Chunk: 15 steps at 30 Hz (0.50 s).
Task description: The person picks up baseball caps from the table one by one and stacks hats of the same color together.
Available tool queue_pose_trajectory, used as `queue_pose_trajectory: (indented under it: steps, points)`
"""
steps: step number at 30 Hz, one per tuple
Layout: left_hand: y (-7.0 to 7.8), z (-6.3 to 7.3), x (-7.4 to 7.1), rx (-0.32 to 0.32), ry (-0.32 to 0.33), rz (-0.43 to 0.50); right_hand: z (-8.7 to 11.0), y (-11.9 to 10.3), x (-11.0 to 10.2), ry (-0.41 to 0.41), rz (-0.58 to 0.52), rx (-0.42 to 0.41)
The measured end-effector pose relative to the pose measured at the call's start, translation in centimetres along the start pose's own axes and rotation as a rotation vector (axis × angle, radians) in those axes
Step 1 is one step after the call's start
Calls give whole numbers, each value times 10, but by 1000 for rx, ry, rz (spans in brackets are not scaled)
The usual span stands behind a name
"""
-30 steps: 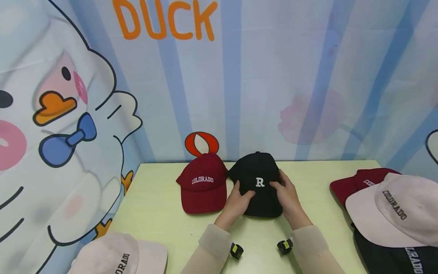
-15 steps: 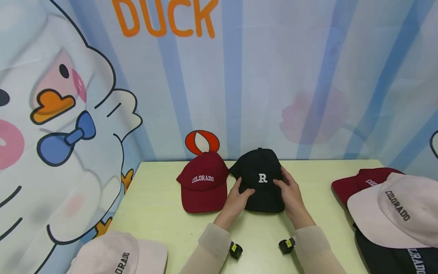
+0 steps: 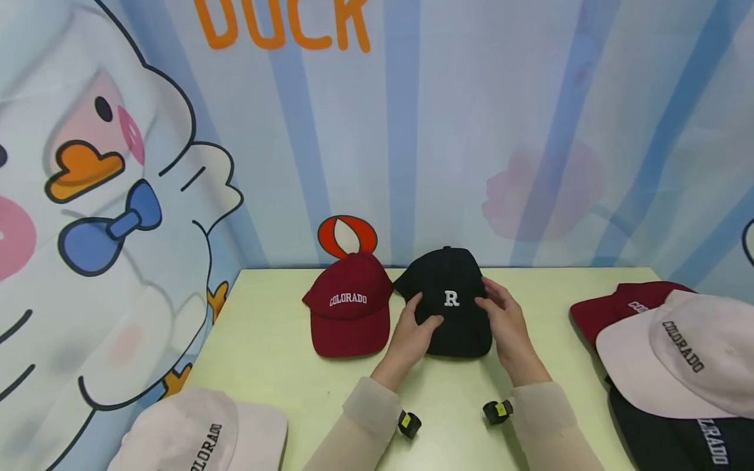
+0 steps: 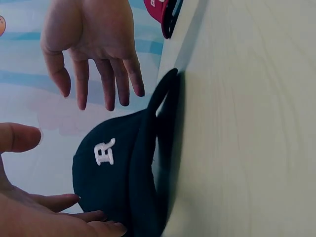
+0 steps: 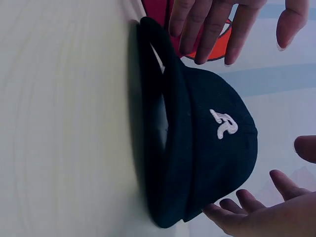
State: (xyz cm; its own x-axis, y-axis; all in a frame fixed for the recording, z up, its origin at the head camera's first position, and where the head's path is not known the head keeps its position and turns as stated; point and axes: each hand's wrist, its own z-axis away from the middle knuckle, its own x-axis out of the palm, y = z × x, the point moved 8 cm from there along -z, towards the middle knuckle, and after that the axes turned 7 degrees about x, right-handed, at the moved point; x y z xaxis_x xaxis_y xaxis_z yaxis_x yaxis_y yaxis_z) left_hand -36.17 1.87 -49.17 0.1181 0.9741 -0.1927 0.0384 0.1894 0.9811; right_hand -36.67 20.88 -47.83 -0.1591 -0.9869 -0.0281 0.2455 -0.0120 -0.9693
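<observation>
On the bench [image 3: 265, 340], the cap pile [image 3: 677, 373] and lone pale cap [image 3: 194, 428] are being left apart, apparently outstanding. Beside the red cap [image 3: 350, 324], the black cap [image 3: 456, 330], seemingly placed, is being flanked by left hand [image 3: 408, 335] and right hand [image 3: 512, 330], both spread.

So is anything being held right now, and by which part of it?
Nothing looks held: the left hand and right hand are open on either side of the R cap, which rests on the table.
</observation>
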Motion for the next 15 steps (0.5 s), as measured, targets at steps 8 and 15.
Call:
queue_pose_trajectory:
  steps: [8,15]
  points:
    - [22,16,25,32,-80,40,19,-17,-18,38,1,4]
    - [32,35,56,56,-164,137,45,-18,-41,34,148,-35]
